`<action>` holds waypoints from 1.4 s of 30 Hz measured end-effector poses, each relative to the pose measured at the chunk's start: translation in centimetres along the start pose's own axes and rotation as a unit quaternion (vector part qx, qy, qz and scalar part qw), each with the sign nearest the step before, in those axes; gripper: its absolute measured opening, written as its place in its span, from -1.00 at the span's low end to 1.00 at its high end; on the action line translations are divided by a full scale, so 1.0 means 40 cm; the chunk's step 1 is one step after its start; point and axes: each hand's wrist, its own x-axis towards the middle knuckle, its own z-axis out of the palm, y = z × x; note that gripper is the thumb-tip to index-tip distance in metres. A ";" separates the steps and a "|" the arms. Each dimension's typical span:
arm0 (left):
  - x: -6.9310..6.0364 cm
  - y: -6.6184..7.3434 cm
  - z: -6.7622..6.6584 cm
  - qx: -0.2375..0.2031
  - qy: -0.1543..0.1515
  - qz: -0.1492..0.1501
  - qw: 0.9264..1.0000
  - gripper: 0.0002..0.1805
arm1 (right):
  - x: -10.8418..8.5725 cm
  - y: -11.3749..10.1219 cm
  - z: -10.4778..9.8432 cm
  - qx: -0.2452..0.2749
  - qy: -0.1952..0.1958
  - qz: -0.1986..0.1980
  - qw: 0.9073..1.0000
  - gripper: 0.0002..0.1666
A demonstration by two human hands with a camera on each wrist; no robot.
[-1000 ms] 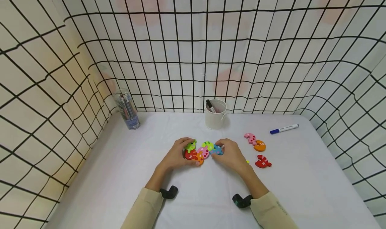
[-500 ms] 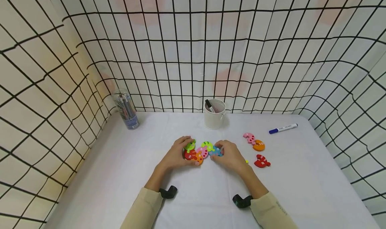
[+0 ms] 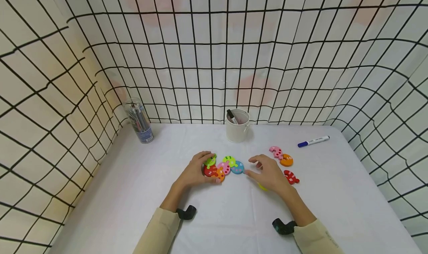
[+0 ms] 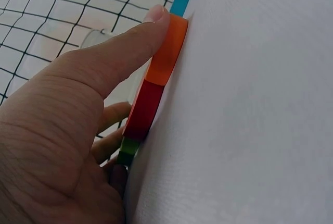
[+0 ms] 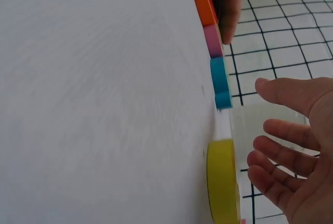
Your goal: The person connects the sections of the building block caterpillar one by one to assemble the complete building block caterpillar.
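Centred on the white table (image 3: 220, 217), six linked caterpillar puzzle pieces (image 3: 223, 168), legibly "2", "3", "6", grasped at the green head (image 3: 210, 160) by curled left hand (image 3: 195, 173); beside the blue piece (image 3: 237, 168), released right hand (image 3: 271, 174); rightward, four loose pieces (image 3: 285, 160), including orange "10"; one marker (image 3: 313, 141), lettering illegible.

Colourful puzzle chain (image 3: 224, 168), flat and zigzag
Green head (image 3: 210, 161) at left end, blue piece (image 3: 237, 167) at right; yellow piece (image 3: 262, 187) apart.
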 end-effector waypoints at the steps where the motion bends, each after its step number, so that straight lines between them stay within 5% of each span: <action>1: 0.000 0.000 0.000 -0.002 0.000 -0.001 1.000 0.05 | -0.005 0.005 -0.006 0.000 -0.001 0.000 1.000 -0.43; 21: 0.003 -0.003 0.006 -0.007 0.029 -0.022 0.999 0.02 | -0.085 0.082 -0.049 -0.053 -0.024 0.026 0.998 -0.13; 42: -0.002 -0.005 -0.001 -0.005 0.019 -0.004 1.000 0.01 | -0.073 0.080 -0.033 -0.054 -0.014 0.005 0.998 -0.36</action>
